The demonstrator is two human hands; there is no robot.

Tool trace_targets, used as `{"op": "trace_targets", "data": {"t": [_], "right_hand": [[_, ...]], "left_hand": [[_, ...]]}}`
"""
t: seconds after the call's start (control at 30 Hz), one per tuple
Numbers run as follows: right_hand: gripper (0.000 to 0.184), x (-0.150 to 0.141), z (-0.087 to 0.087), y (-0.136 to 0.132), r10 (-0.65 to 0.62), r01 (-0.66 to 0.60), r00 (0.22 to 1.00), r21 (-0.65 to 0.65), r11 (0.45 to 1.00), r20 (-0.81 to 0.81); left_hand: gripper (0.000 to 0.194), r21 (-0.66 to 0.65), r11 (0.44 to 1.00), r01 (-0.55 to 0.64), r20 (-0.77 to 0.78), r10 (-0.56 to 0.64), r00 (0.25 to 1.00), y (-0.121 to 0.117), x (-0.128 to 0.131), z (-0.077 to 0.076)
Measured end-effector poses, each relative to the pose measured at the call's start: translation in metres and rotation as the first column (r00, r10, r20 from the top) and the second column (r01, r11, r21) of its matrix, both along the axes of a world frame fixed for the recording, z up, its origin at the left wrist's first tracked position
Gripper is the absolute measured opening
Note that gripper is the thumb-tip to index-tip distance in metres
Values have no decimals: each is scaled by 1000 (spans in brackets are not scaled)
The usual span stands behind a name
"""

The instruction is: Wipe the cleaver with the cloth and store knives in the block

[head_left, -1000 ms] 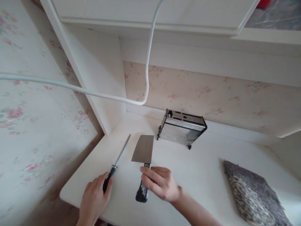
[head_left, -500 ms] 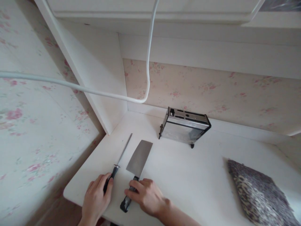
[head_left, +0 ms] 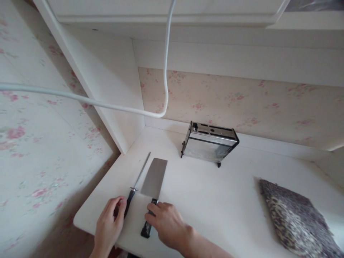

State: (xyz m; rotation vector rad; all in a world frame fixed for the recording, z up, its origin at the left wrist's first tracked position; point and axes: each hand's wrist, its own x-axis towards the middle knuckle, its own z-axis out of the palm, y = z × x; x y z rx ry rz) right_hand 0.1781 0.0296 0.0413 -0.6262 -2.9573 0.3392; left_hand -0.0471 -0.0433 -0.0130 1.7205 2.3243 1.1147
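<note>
A honing steel (head_left: 143, 169) with a black handle lies on the white desk at the left, its rod pointing away from me. Just left of that handle is my left hand (head_left: 109, 222), fingers curled and thumb tip against them, with nothing visible in its grasp. To the right of the steel lies a cleaver (head_left: 155, 177), its broad grey blade flat on the desk and pointing away. My right hand (head_left: 169, 222) is closed on the cleaver's black handle from the right side, and the handle's butt end shows below my fingers.
A silver and black slotted metal box (head_left: 211, 145) stands near the back of the desk (head_left: 215, 200). A shaggy grey and cream cloth (head_left: 298, 218) lies at the right. A white cable (head_left: 113, 105) hangs across the upper left, before a white side panel (head_left: 107, 79).
My left hand has let go of the honing steel's handle and moved slightly left of it. The cleaver has turned a little and shifted closer to the steel, with my right hand still on it.
</note>
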Motion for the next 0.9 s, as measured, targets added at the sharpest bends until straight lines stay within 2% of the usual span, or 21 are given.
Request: {"op": "trace_targets", "data": {"t": [0.17, 0.23, 0.33, 0.43, 0.5, 0.57, 0.63, 0.7, 0.8, 0.83, 0.9], "right_hand": [[54, 14, 10, -5, -14, 9, 999, -111, 994, -41], [53, 27, 14, -4, -73, 49, 992, -219, 974, -101], [35, 55, 18, 7, -312, 212, 930, -412, 886, -193], [23, 91, 28, 26, -599, 407, 782, -587, 700, -172], [21, 116, 42, 39, -721, 490, 676, -638, 594, -152], [23, 140, 60, 52, -811, 585, 559, -611, 533, -173], [33, 162, 78, 67, -891, 708, 387, -543, 451, -236], [40, 183, 91, 85, -911, 776, 202, -508, 373, -360], [42, 204, 97, 118, -848, 733, -6, -579, 357, -530], [46, 208, 96, 129, -847, 697, -58, -629, 344, -528], [57, 209, 93, 146, -890, 616, -125, -738, 277, -438]], "left_hand": [[25, 8, 999, -49, 111, 48, 993, 0, -2, -1], [26, 38, 997, -60, 140, 54, 989, 4, 1, 4], [23, 43, 999, 0, 254, -11, 967, 17, 17, 23], [19, 23, 985, 168, 470, -159, 868, 39, 48, 51], [15, 47, 957, 286, 569, -261, 780, 60, 70, 70], [13, 70, 930, 361, 613, -326, 720, 84, 91, 87], [19, 121, 906, 405, 637, -384, 669, 111, 107, 104], [28, 124, 888, 442, 674, -402, 620, 140, 120, 119], [40, 56, 884, 464, 774, -332, 540, 180, 135, 137], [45, 63, 884, 464, 789, -329, 519, 193, 140, 141], [55, 107, 867, 487, 820, -353, 450, 214, 148, 143]]}}
